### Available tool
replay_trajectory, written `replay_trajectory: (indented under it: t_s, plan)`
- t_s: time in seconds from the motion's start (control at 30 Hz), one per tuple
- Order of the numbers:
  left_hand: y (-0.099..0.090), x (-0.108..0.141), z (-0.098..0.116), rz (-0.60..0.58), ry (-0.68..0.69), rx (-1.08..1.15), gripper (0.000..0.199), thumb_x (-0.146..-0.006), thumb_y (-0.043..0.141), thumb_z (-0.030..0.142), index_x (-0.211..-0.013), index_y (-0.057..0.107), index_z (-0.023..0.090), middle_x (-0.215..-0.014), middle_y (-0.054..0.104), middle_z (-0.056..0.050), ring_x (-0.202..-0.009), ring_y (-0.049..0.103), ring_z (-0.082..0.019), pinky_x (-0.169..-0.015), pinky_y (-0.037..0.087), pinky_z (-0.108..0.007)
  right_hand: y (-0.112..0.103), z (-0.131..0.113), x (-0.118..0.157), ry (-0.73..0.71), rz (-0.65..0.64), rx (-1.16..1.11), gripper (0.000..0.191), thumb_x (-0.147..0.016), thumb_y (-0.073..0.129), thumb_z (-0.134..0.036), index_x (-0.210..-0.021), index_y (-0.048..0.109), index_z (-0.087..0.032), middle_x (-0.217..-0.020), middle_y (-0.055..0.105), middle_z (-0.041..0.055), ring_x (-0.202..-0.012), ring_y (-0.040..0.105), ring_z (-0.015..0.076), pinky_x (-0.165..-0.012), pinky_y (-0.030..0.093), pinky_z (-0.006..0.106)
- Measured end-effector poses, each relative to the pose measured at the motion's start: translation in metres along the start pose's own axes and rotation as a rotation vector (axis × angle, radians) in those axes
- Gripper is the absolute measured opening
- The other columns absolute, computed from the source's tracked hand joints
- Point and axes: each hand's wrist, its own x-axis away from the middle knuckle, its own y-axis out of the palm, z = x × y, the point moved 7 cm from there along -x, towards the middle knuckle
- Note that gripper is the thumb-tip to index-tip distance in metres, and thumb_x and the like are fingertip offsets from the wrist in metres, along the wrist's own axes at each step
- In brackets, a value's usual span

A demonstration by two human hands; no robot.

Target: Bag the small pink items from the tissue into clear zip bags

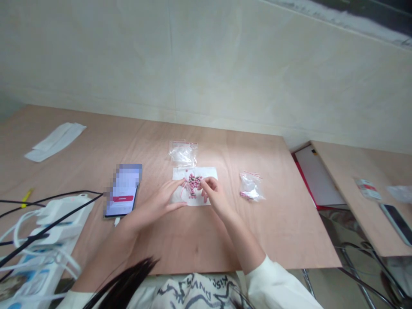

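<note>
Dozens of small pink beads (193, 185), a few dark ones among them, sit in a loose heap on a white paper sheet (209, 174) at the middle of a pale plywood table (206, 253). A thin pink thread (183, 192) curves from the heap toward the left hand (161, 201), whose fingers lie open and slightly curved at the heap's edge. On the right hand (214, 196), thumb and forefinger close together over the heap; whether they pinch a bead or thread is too small to tell.

The beads look light, hard and quick to roll, so they are best taken singly between the fingertips, and the sheet has no rim to stop them. The thread looks limp and is best held near its end. A clear zip bag (183, 153) lies just beyond the sheet, and a second one (251, 187) with pink beads inside lies to the right; their slippery film is easiest to take by the red-edged top. A smartphone (124, 191) lies just left of the left hand, and plywood stretches from the sheet to the table's near edge (244, 269).
</note>
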Motion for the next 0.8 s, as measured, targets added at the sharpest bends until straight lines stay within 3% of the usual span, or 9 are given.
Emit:
replay_trajectory:
  t_s: [0.1, 0.3, 0.57, 0.7, 0.8]
  plan:
    - [0.003, -0.01, -0.012, 0.042, -0.014, -0.04, 0.057, -0.073, 0.057, 0.036, -0.122, 0.034, 0.019, -0.119, 0.049, -0.011, -0.111, 0.045, -0.025, -0.093, 0.037, -0.04, -0.021, 0.003, -0.023, -0.182, 0.185, 0.326, 0.009, -0.068, 0.051, -0.017, -0.076, 0.054, -0.017, -0.08, 0.057, 0.0049, -0.069, 0.052, 0.0149, -0.064, 0.043, 0.029]
    - [0.008, -0.02, -0.021, 0.118, 0.01, -0.13, 0.045, -0.073, 0.057, 0.035, -0.111, 0.043, 0.017, -0.109, 0.055, -0.01, -0.103, 0.049, -0.024, -0.087, 0.038, -0.039, -0.015, 0.011, -0.046, -0.287, 0.09, 0.571, 0.017, -0.066, 0.048, -0.004, -0.074, 0.057, -0.016, -0.078, 0.057, 0.0052, -0.075, 0.054, 0.0159, -0.069, 0.042, 0.029]
    - [0.013, -0.025, -0.026, 0.113, -0.005, -0.232, 0.041, -0.073, 0.057, 0.035, -0.107, 0.044, 0.017, -0.106, 0.055, -0.009, -0.1, 0.048, -0.023, -0.086, 0.036, -0.038, -0.016, 0.0, -0.04, -0.297, 0.096, 0.562, 0.006, -0.069, 0.054, -0.013, -0.068, 0.057, -0.018, -0.071, 0.056, 0.0023, -0.067, 0.053, 0.0139, -0.065, 0.041, 0.026]
    - [0.015, -0.026, -0.023, 0.123, -0.003, -0.251, 0.043, -0.074, 0.056, 0.035, -0.11, 0.042, 0.016, -0.109, 0.054, -0.01, -0.103, 0.047, -0.024, -0.09, 0.031, -0.041, -0.001, -0.013, -0.026, -0.342, 0.056, 0.458, 0.005, -0.072, 0.055, -0.02, -0.075, 0.058, -0.018, -0.072, 0.058, 0.0019, -0.064, 0.051, 0.013, -0.061, 0.04, 0.025]
    - [0.013, -0.025, -0.022, 0.126, -0.039, -0.25, 0.043, -0.075, 0.055, 0.034, -0.111, 0.04, 0.016, -0.11, 0.053, -0.011, -0.105, 0.046, -0.024, -0.092, 0.028, -0.043, 0.002, -0.008, -0.021, -0.318, 0.097, 0.463, 0.008, -0.071, 0.053, -0.015, -0.078, 0.056, -0.017, -0.075, 0.058, 0.0029, -0.067, 0.051, 0.0139, -0.062, 0.04, 0.026]
